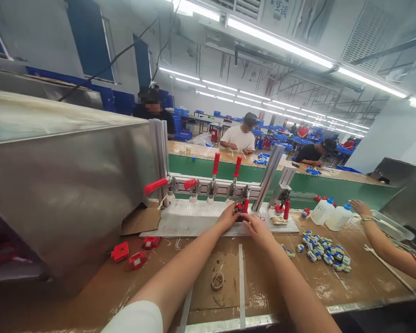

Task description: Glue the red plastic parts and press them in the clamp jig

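Observation:
Both my hands meet at the right end of a metal clamp fixture [190, 219]. My left hand [228, 218] has its fingers around a small dark and red part [240, 212] beneath a clamp. From the right, my right hand [258, 230] touches the same part, its fingers bent together. The part is mostly hidden by my fingers. Left of it, several toggle clamps line the rail; two red handles [216, 163] stand upright, and another red handle [156, 186] lies sideways at the far left.
Red parts [137, 260] lie left on the table [270, 296]. A pile of small blue and white parts [322, 249] sits at the right, before two white bottles [338, 218]. Another person's hand [360, 209] reaches a bottle. A tape roll [217, 280] lies in front; a metal housing [72, 194] stands left.

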